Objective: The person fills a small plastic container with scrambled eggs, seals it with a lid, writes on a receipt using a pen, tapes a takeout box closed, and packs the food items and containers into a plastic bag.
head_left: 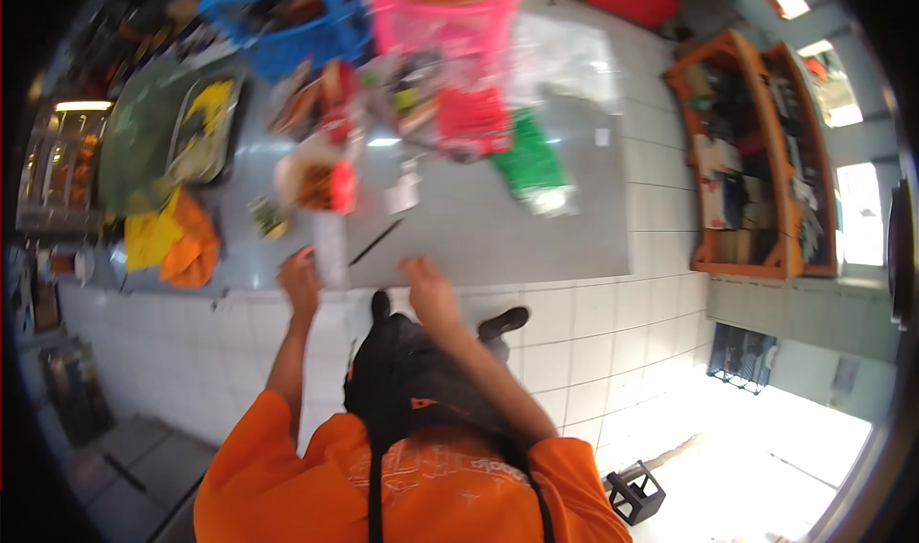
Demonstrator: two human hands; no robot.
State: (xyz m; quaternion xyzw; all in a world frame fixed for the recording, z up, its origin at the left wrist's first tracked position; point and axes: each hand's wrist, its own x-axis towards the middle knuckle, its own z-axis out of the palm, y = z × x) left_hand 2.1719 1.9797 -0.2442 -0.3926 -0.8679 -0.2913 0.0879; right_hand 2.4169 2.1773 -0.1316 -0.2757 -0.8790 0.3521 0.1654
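Observation:
My left hand (301, 277) is at the front edge of the grey metal table (479, 232), just left of a white strip (330, 248). Its fingers look curled together, and what they hold, if anything, is too blurred to make out. Over the same edge, farther right, my right hand (430, 289) has its fingers partly spread, with nothing visible in them. A thin black stick-like thing (375, 241) lies between the hands. Beyond the strip is a pale bowl or bag (292, 172) of orange-brown pieces. A small jar-like container (266, 217) stands left of it.
Red plastic bags (473, 122), a green plastic bag (532, 160) and clear plastic (565, 59) lie at the back right. Blue (287, 11) and pink (440, 26) baskets stand behind. An orange cloth (191, 241) hangs at left; an orange shelf (780, 160) stands right.

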